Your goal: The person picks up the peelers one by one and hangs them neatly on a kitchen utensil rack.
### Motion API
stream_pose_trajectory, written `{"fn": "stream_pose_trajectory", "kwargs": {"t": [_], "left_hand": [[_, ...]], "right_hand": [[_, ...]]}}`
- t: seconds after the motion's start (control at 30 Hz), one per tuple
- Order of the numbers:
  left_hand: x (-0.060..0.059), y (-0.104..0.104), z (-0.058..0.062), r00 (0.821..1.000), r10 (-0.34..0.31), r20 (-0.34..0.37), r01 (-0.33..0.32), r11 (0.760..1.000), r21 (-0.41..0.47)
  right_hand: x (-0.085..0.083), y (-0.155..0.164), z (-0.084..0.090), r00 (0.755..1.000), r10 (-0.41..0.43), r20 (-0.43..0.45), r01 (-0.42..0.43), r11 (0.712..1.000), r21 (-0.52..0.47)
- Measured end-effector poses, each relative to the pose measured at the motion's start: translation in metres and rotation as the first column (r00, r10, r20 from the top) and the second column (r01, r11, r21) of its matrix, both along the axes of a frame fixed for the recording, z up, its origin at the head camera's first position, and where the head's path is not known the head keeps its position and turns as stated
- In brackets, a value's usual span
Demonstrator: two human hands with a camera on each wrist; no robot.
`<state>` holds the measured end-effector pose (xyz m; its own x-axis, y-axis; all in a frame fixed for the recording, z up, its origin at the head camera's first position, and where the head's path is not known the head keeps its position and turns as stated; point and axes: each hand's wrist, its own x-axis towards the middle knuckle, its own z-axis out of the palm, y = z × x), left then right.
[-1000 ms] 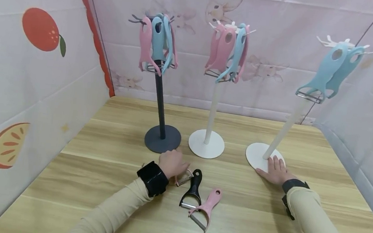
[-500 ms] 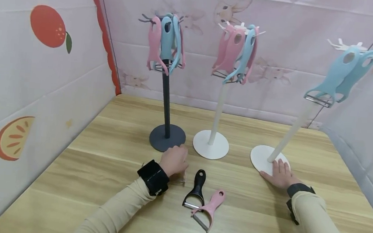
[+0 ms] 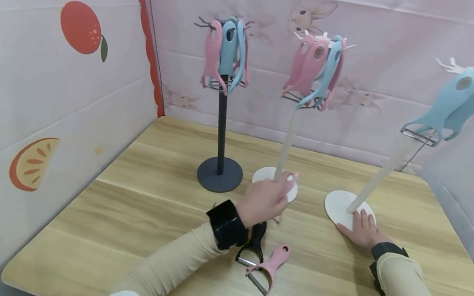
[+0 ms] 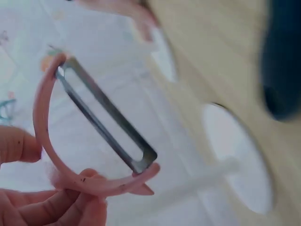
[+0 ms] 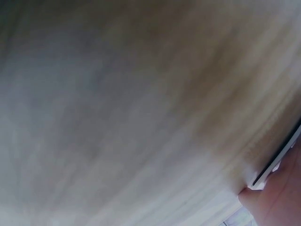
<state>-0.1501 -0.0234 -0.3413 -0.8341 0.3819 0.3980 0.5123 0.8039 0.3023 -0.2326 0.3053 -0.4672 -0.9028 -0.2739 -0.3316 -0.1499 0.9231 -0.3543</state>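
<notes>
The pink peeler (image 4: 89, 146) is smooth plastic with a shiny metal blade (table (image 3: 139, 205) matt, wood-grained).

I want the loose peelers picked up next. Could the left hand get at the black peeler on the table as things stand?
Probably not right away: the left hand already grips a pink peeler. The black peeler lies just beneath its wrist, uncovered on the table, so only the full grip stands in the way.

Left hand (image 3: 263, 201) lifted pink peeler (image 4: 89, 136) off table, now raised before middle stand
</notes>
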Motion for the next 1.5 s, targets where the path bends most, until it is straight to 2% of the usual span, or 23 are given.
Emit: {"fn": "stream_pose_trajectory", "kwargs": {"t": [0.1, 0.2, 0.23, 0.33, 0.47, 0.6, 0.67, 0.9, 1.13, 1.3, 1.5], "left_hand": [[-0.005, 0.020, 0.016, 0.997, -0.037, -0.061, 0.041, 0.998, 0.057], [-0.012, 0.039, 0.036, 0.990, -0.067, -0.122, 0.079, 0.992, 0.097], [-0.016, 0.046, 0.043, 0.989, -0.075, -0.130, 0.090, 0.990, 0.112], [-0.026, 0.063, 0.064, 0.983, -0.098, -0.155, 0.120, 0.982, 0.143], [-0.041, 0.082, 0.085, 0.988, -0.123, -0.088, 0.140, 0.965, 0.221], [-0.055, 0.099, 0.104, 0.986, -0.164, -0.001, 0.156, 0.935, 0.320], [-0.060, 0.106, 0.112, 0.986, -0.165, 0.019, 0.149, 0.928, 0.341], [-0.075, 0.124, 0.137, 0.994, -0.110, 0.009, 0.103, 0.956, 0.275], [-0.092, 0.138, 0.160, 0.995, -0.084, 0.046, 0.064, 0.938, 0.341], [-0.098, 0.151, 0.178, 0.995, -0.058, 0.083, 0.028, 0.945, 0.325], [-0.099, 0.162, 0.184, 0.992, -0.060, 0.108, 0.027, 0.958, 0.285]], "right_hand": [[0.010, -0.005, 0.013, 1.000, -0.009, 0.015, 0.009, 1.000, -0.001], [0.015, -0.006, 0.019, 1.000, -0.013, 0.021, 0.013, 1.000, 0.007], [0.015, -0.005, 0.019, 1.000, -0.013, 0.016, 0.013, 1.000, 0.013], [0.009, 0.003, 0.005, 1.000, -0.010, -0.026, 0.011, 1.000, 0.015], [0.007, 0.008, -0.007, 0.998, -0.013, -0.063, 0.014, 1.000, 0.020], [0.008, 0.006, -0.010, 0.998, -0.012, -0.067, 0.014, 0.999, 0.035], [0.009, 0.004, -0.010, 0.997, -0.006, -0.076, 0.009, 0.999, 0.038], [0.003, -0.001, -0.010, 0.999, 0.001, -0.042, 0.000, 0.999, 0.032], [0.001, -0.001, -0.005, 1.000, -0.019, 0.019, 0.018, 0.999, 0.038], [0.000, -0.001, -0.002, 1.000, -0.009, 0.009, 0.008, 0.999, 0.045], [0.000, -0.002, -0.002, 1.000, -0.012, 0.009, 0.012, 0.998, 0.057]]}}
